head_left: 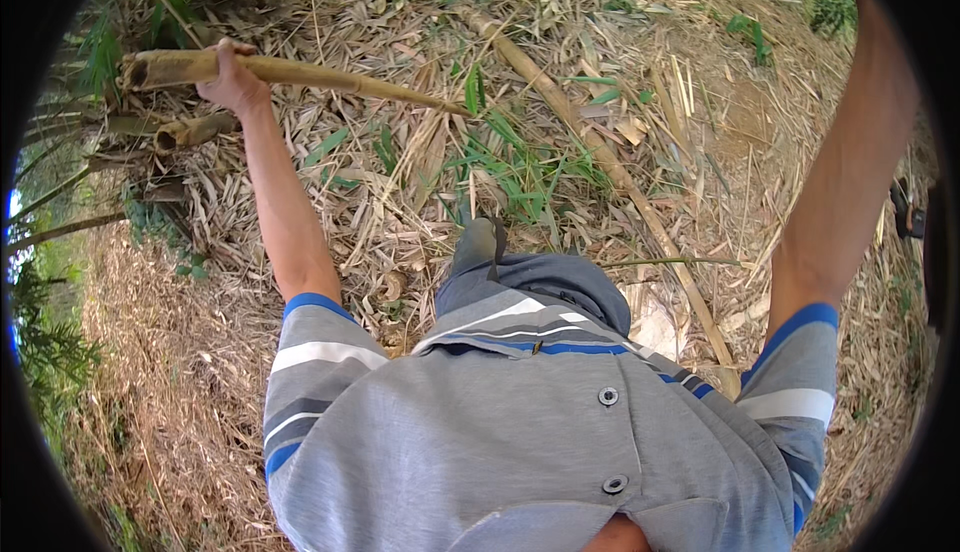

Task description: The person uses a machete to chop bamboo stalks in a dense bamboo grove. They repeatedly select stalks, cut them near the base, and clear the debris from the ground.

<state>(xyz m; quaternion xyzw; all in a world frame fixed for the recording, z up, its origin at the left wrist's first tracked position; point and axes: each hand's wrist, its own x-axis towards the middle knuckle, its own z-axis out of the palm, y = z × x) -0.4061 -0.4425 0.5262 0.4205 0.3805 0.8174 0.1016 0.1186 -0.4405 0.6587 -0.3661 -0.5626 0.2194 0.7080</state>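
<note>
My left hand point(236, 80) is wrapped round a thick, yellow-brown bamboo pole point(330, 76) near its cut, hollow end. The pole runs off to the right, growing thinner toward the leaf-covered ground. Just below that hand lies a second cut bamboo piece point(197, 133), its hollow end facing left. On the right, my bare right forearm point(845, 152) reaches up past the rim of the picture, so the right hand itself is out of sight.
A long bamboo pole point(600, 152) lies slantwise across the dry leaf litter point(400, 27). Green shoots point(530, 177) grow ahead of my shoe point(478, 242). Bamboo stems and branches crowd the upper left. A dark object point(908, 214) shows at the far right rim.
</note>
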